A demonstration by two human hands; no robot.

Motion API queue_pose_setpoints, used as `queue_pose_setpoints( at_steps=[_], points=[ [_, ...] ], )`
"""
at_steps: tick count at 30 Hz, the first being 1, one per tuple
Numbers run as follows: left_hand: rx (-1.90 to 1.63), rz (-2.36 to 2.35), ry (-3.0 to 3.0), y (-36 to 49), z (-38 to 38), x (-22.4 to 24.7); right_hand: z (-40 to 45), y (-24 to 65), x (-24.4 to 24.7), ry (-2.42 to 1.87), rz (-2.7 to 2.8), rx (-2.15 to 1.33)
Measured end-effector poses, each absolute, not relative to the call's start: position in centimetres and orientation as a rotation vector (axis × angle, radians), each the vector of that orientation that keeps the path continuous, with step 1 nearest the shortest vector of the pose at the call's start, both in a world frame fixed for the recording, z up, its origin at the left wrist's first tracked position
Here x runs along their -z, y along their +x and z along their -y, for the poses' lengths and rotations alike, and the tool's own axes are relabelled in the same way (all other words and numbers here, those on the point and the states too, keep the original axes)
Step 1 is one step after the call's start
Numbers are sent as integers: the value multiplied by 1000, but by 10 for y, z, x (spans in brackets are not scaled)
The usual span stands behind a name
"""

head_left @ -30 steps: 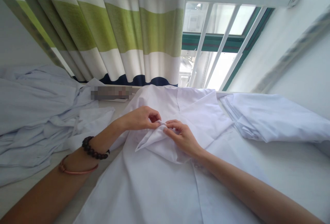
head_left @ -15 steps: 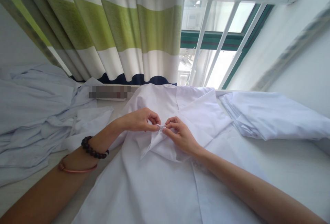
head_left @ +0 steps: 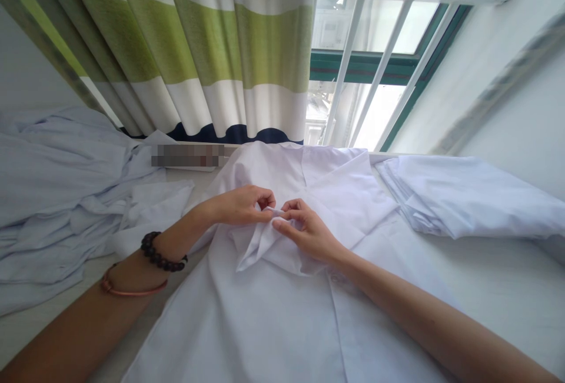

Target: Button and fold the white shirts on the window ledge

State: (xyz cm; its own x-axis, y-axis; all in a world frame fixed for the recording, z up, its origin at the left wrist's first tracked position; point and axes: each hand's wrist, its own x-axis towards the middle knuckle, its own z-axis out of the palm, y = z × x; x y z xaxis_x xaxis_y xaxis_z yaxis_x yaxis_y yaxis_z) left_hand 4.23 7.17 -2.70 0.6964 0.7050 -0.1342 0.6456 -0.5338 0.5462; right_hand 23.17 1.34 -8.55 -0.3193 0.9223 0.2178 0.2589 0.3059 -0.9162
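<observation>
A white coat-like garment (head_left: pixel 265 312) lies spread in front of me, its front seam running down towards me. Over its middle, my left hand (head_left: pixel 245 203) pinches a raised fold of the white cloth, perhaps a sleeve end, between thumb and fingers. My right hand (head_left: pixel 306 227) grips the same fold from the other side, thumb towards me and fingers behind. The fingertips of both hands are close together. A pointed flap of the cloth (head_left: pixel 249 259) hangs below them. Whatever small detail lies between the fingertips is hidden.
A loose heap of white garments (head_left: pixel 57 195) lies on the left, and a folded white stack (head_left: pixel 477 195) on the right. A small box with a blurred face (head_left: pixel 188 156) stands at the back edge. Behind are a striped curtain (head_left: pixel 198 47) and white window bars (head_left: pixel 375 71).
My right thumb has slid slightly left along the fold, and the fingertips have shifted on the cloth. The pinched edge looks a little more opened out. The garment otherwise lies the same.
</observation>
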Motion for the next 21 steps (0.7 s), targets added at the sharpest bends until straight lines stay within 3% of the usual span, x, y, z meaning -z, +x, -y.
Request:
queue_pose_setpoints(
  at_steps=[21],
  points=[
    [-88, -919, 2311, 40, -72, 24, -21, 243, 85, -970, 1873, -1198]
  ],
)
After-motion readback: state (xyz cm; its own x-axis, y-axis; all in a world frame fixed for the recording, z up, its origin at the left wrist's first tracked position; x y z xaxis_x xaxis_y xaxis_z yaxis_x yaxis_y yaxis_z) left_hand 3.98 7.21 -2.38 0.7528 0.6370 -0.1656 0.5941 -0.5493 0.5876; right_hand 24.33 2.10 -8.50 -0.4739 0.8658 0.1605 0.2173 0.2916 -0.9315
